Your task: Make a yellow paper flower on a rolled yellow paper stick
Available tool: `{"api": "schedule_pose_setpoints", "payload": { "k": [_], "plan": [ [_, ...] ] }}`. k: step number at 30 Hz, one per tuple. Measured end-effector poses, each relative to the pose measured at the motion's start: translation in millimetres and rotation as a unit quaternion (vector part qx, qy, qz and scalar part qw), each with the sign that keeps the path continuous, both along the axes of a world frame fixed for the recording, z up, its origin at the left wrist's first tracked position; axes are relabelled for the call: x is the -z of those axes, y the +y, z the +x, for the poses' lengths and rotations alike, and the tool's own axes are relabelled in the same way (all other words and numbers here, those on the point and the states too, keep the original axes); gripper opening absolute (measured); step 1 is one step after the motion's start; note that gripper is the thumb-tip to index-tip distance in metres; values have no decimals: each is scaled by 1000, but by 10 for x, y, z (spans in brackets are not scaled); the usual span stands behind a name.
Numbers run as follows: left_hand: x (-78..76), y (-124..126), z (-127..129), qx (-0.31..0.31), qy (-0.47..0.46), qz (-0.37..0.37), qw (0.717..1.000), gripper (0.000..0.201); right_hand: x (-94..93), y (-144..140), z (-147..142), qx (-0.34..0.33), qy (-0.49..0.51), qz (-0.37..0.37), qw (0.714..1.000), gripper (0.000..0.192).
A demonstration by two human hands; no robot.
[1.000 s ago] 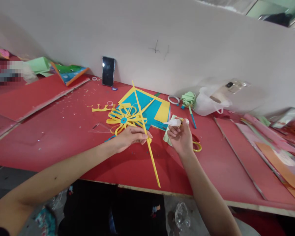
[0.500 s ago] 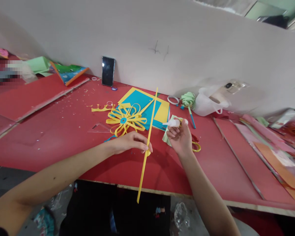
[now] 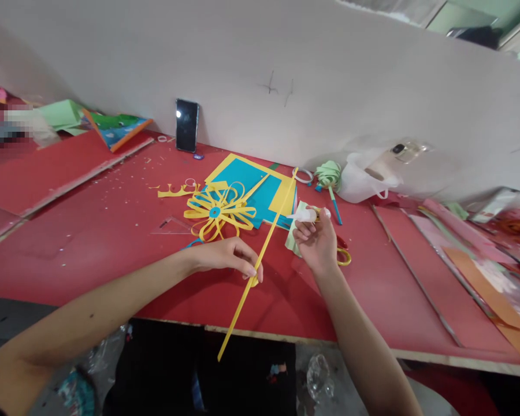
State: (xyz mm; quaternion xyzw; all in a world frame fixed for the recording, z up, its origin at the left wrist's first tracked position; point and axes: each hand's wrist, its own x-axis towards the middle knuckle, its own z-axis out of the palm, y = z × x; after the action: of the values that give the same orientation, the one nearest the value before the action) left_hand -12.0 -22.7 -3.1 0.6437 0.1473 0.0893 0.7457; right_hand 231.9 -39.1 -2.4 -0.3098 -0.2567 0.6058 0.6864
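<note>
My left hand [image 3: 227, 259] pinches a long yellow paper strip [image 3: 266, 242] near its middle; the strip slants from the table's front edge up to the right, over the blue and yellow sheets [image 3: 251, 176]. My right hand [image 3: 316, 240] holds a small white glue bottle [image 3: 303, 215] with its nozzle pointing left toward the strip. A yellow looped paper flower [image 3: 216, 211] with a blue centre lies on the red table [image 3: 112, 225], just beyond my left hand.
A phone [image 3: 186, 125] leans against the wall. Scissors with yellow handles [image 3: 344, 257] lie under my right hand. A green paper roll [image 3: 329, 173], tape ring [image 3: 305, 174] and white plastic bag [image 3: 364, 179] sit behind. Paper sheets [image 3: 481, 266] are stacked at right, a clear set square [image 3: 173, 226] at left.
The yellow strip has swung in my left hand: its far end moved from left to right and its near end from right to left. My right hand has barely moved.
</note>
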Motion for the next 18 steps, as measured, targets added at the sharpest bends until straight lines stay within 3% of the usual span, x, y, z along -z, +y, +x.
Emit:
{"api": "schedule_pose_setpoints", "payload": {
  "k": [7, 10, 14, 18],
  "plan": [
    [-30, -15, 2, 7, 10, 4, 1000, 16, 6, 8, -11, 5, 2, -12, 1000, 27],
    [-42, -23, -3, -36, -53, -52, 997, 16, 4, 9, -10, 9, -11, -12, 1000, 27],
    [-44, -13, -22, -106, -166, -147, 969, 25, 7, 12, -1, 11, 0, -23, 1000, 25],
    [-17, 21, -45, -124, -175, -133, 968, 22, 14, 12, 0, 5, 16, -24, 1000, 26]
  ]
}}
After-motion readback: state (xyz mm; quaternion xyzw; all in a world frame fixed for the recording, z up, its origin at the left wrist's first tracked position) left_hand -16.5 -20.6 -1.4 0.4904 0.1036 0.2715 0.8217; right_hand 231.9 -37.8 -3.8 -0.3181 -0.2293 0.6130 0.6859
